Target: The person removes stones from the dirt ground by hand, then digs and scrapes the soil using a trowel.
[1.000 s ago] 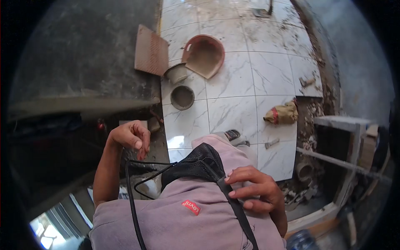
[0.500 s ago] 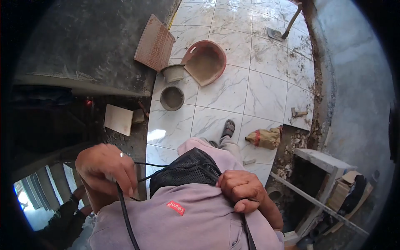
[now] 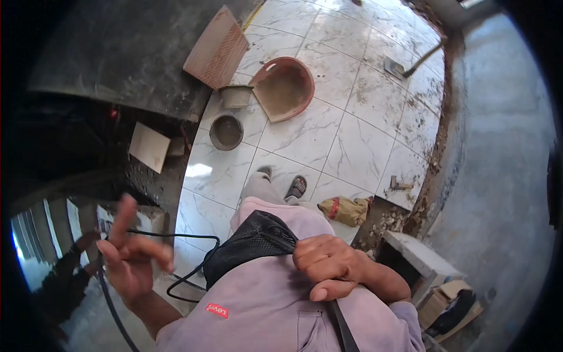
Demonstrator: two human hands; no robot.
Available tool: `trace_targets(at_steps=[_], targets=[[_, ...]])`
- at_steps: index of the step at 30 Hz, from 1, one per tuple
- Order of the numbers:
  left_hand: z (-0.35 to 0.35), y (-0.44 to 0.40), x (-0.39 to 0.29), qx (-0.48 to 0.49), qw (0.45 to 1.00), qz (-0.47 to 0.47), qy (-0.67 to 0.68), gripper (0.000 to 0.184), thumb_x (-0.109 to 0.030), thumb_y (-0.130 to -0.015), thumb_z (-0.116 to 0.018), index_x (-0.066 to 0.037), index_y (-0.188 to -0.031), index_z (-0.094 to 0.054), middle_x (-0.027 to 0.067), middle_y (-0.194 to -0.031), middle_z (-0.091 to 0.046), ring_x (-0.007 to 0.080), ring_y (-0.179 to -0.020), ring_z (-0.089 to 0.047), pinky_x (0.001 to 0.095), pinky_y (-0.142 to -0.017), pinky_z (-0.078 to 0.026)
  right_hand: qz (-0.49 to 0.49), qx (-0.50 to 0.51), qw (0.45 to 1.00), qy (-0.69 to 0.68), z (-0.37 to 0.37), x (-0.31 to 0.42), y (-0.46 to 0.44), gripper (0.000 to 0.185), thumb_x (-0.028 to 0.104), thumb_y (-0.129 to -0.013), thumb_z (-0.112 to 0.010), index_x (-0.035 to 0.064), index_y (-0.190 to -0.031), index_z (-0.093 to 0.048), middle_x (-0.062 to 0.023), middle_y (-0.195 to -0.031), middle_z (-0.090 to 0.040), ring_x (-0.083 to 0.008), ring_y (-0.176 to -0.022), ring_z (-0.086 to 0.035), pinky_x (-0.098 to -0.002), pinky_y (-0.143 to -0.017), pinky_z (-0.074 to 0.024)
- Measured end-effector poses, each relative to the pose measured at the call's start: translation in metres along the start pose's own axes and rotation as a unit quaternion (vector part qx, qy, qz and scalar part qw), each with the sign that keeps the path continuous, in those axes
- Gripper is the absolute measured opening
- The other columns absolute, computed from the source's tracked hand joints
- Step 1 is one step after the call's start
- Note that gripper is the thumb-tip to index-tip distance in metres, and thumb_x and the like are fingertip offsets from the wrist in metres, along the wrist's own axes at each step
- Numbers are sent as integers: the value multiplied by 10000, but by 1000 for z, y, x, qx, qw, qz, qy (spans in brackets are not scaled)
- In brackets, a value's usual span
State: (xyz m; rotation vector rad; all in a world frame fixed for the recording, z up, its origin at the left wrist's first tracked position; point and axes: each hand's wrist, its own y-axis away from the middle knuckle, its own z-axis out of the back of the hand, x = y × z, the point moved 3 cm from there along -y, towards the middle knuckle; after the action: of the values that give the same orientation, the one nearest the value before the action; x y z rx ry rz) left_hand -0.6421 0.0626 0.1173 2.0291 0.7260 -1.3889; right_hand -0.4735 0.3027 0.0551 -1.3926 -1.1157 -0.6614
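Note:
My left hand (image 3: 134, 252) is raised at the lower left with its fingers spread, beside a thin black cord (image 3: 108, 293) that passes behind or against it. My right hand (image 3: 329, 267) is closed around a black strap (image 3: 344, 328) at the front of the pink shirt (image 3: 264, 293). A black mesh pouch (image 3: 249, 243) hangs at the waist between the hands, joined to the strap near my right fingers. The cord loops from the pouch toward my left hand.
On the white tiles (image 3: 299, 141) are a red tub (image 3: 284, 88), two grey buckets (image 3: 226, 132), a tan sack (image 3: 346, 210) and a hoe (image 3: 399, 67). Stacked tiles (image 3: 217, 50) stand upper left. A wooden frame (image 3: 419, 258) is at the right. A person's dark arm (image 3: 70, 258) shows lower left.
My left hand has lifted and its fingers have spread. My right hand, open a second ago, has closed on the strap. The view has turned, and the feet have moved.

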Motion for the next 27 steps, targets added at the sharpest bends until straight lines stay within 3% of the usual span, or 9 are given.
trace_targets(at_steps=[2,3,5,9,12,14,17,20,27], targets=[[-18,-14,5,-92,984,-113,104,735,-559,-913,-338,-78,-1439,-158,295,-1214,-487,335,-937,-618,410,-759,-544,7,24,999,-31,-1,-10,-22,447,241,-879,-554,61,-523,-353,-74,-559,-371,-271,-506,-415,-367,-510,-339],[-7,-23,7,-108,981,-124,104,735,-559,-913,-338,-78,-1439,-158,295,-1214,-487,335,-937,-618,410,-759,-544,7,42,998,-37,0,-13,-33,447,241,-879,-554,61,-523,-353,-74,-559,-371,-271,-506,-415,-367,-510,-339],[22,-40,1,-70,960,-249,106,686,-514,-926,-370,-119,-1442,-152,278,-1411,-248,392,-1214,-427,508,-947,-436,-9,88,995,-36,-5,-22,-60,430,183,-847,-611,58,-548,-328,-77,-539,-340,-277,-493,-391,-380,-494,-310],[86,-74,-34,-173,927,-239,230,613,-438,-938,-420,-77,-1395,-230,272,-1369,-322,383,-1237,-393,518,-1002,-375,-27,137,990,-34,-23,-40,-116,394,185,-845,-620,53,-572,-368,-77,-553,-363,-278,-504,-410,-392,-495,-323],[125,-108,-57,-196,924,-198,264,554,-355,-967,-368,-39,-1386,-188,257,-1405,-260,354,-1276,-350,490,-1042,-343,-153,187,967,76,-31,-61,-161,145,119,-825,-645,14,-771,-562,-92,-737,-563,-258,-654,-569,-345,-632,-457],[143,-134,-72,-145,912,-231,308,396,-335,-946,-413,-20,-1186,-390,241,-1253,-415,346,-1159,-454,508,-1014,-358,-134,195,962,138,-40,-79,-197,120,120,-818,-647,26,-805,-574,-90,-792,-572,-257,-709,-573,-345,-666,-458],[148,-172,-96,-199,897,-278,280,500,-318,-960,-384,-6,-1321,-235,271,-1343,-304,342,-1276,-336,505,-1077,-279,-105,219,938,247,-60,-108,-239,146,176,-825,-600,45,-884,-575,-106,-882,-540,-277,-837,-554,-372,-757,-436],[162,-201,-112,-159,900,-285,289,434,-319,-946,-419,-21,-1259,-372,269,-1243,-418,314,-1191,-442,497,-994,-380,-124,265,908,299,-75,-140,-265,236,221,-834,-574,49,-993,-600,-134,-1056,-575,-298,-990,-562,-402,-901,-409],[193,-211,-161,-42,954,-296,-13,407,-354,-937,-443,-42,-1198,-462,214,-1161,-492,283,-1111,-500,459,-894,-434,-69,262,942,200,-86,-145,-294,234,180,-846,-593,27,-1022,-581,-179,-1104,-559,-327,-949,-573,-402,-818,-458]])
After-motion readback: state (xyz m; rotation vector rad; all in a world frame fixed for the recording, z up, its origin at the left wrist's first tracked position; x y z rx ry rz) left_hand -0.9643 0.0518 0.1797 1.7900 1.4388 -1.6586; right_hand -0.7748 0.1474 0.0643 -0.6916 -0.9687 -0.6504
